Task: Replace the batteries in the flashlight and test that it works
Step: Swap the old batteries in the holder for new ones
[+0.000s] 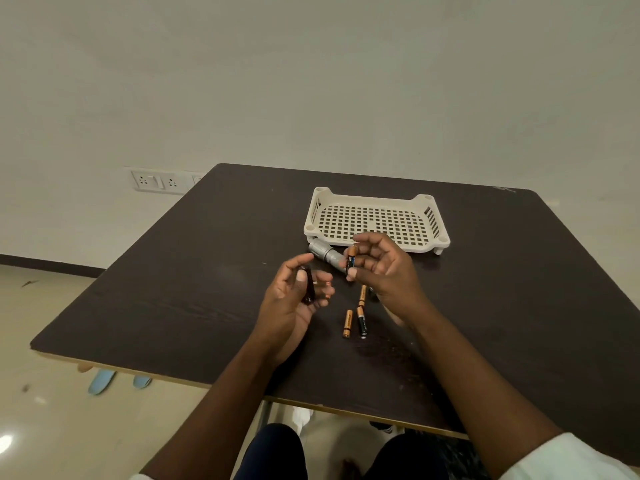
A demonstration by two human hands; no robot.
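Three cells [360,315] lie loose; your right hand [384,271] pinches a battery [351,260], left hand [294,299] grips the holder [307,285] — reversed polarity could leave the flashlight [323,252] dead.

Flashlight [323,252] matt metal; tray [375,221] perforated plastic; table [194,271] dark woodgrain

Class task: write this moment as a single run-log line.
left hand: holds dark battery holder | right hand: pinches battery | table: three loose batteries, silver flashlight, white tray
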